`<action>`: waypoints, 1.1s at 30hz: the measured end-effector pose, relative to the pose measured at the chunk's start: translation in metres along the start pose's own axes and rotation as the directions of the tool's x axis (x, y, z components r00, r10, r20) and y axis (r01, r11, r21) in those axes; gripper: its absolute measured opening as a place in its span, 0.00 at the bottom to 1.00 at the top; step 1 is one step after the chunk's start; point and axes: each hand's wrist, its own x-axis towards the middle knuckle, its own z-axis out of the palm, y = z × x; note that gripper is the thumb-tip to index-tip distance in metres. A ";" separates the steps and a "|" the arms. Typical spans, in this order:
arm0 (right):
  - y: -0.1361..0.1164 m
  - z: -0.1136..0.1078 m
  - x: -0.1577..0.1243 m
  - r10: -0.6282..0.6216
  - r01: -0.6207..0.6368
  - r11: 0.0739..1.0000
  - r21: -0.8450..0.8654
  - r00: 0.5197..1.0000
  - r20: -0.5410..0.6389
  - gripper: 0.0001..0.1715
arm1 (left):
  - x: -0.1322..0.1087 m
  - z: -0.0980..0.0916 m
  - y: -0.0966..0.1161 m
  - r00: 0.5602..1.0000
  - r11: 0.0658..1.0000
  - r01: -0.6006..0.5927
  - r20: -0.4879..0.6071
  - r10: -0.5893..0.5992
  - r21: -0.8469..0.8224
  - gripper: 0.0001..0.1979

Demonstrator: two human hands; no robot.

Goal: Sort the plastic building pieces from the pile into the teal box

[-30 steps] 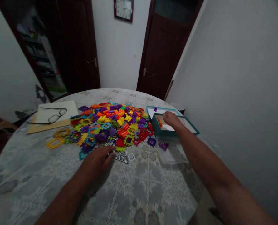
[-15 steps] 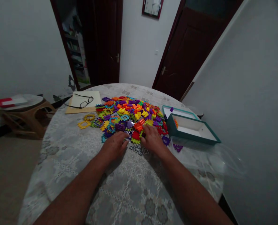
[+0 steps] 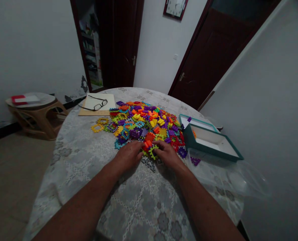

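Note:
A heap of colourful plastic interlocking pieces (image 3: 143,122) lies on the round table (image 3: 88,160) with its patterned cloth. Both my hands rest at the heap's near edge, close together. My left hand (image 3: 128,155) has its fingers curled against orange and red pieces; what it grips is hidden. My right hand (image 3: 167,154) pinches a green square piece (image 3: 153,152) with its fingertips. A few small black and white pieces (image 3: 149,163) lie just under and between the hands.
A teal box (image 3: 210,142) with a white inside stands right of the heap, its lid (image 3: 186,119) behind it. A clear plastic bag (image 3: 229,175) lies at the right edge. Glasses (image 3: 96,105) rest on a sheet at the back left. A low stool (image 3: 34,108) stands left of the table.
My right hand has come back from the teal box to the heap's near edge and closed on a green piece. The view has swung to the left. My left hand stays at the heap.

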 end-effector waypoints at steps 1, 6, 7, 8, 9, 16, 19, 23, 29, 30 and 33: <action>0.001 0.000 0.001 0.013 -0.013 0.999 0.030 1.000 -0.013 0.25 | 0.000 0.000 0.000 1.000 1.000 -0.002 -0.006 0.002 -0.011 0.17; 0.001 -0.001 0.001 0.071 -0.061 0.983 0.173 0.996 -0.054 0.21 | 0.001 0.001 -0.002 0.995 0.995 0.018 -0.098 -0.028 -0.101 0.06; 0.001 -0.002 0.001 0.083 -0.071 0.978 0.195 0.995 -0.053 0.21 | 0.001 0.001 -0.003 0.992 0.992 0.016 -0.120 -0.031 -0.127 0.04; 0.001 -0.002 0.001 0.095 -0.082 0.973 0.216 0.994 -0.052 0.22 | 0.001 0.001 -0.003 0.990 0.989 0.011 -0.138 -0.032 -0.148 0.03; 0.001 -0.002 0.001 0.110 -0.095 0.967 0.236 0.993 -0.052 0.23 | 0.002 0.001 -0.003 0.987 0.986 0.009 -0.156 -0.035 -0.165 0.03; -0.016 -0.003 -0.004 0.049 -0.024 0.960 0.278 0.995 -0.083 0.23 | 0.003 0.000 -0.001 0.950 0.955 0.074 -0.270 -0.154 -0.287 0.16; -0.024 0.000 -0.010 -0.010 0.022 0.973 0.232 0.999 -0.053 0.22 | 0.003 -0.005 0.004 0.962 0.944 0.082 -0.223 -0.159 -0.320 0.10; -0.026 0.013 -0.014 -0.069 0.076 0.988 0.133 0.996 -0.060 0.17 | 0.002 -0.012 0.010 0.975 0.862 0.187 -0.019 -0.221 -0.471 0.07; -0.023 0.022 -0.016 -0.155 0.145 0.986 -0.087 0.980 -0.125 0.16 | 0.000 -0.011 0.010 0.977 0.726 0.212 0.118 -0.179 -0.654 0.18; -0.024 0.023 -0.016 -0.181 0.166 0.979 -0.117 0.974 -0.133 0.17 | 0.000 -0.011 0.010 0.978 0.708 0.209 0.125 -0.169 -0.675 0.20; -0.026 0.024 -0.017 -0.284 0.259 0.948 -0.185 0.951 -0.126 0.16 | -0.001 -0.009 0.011 0.978 0.669 0.209 0.138 -0.159 -0.713 0.17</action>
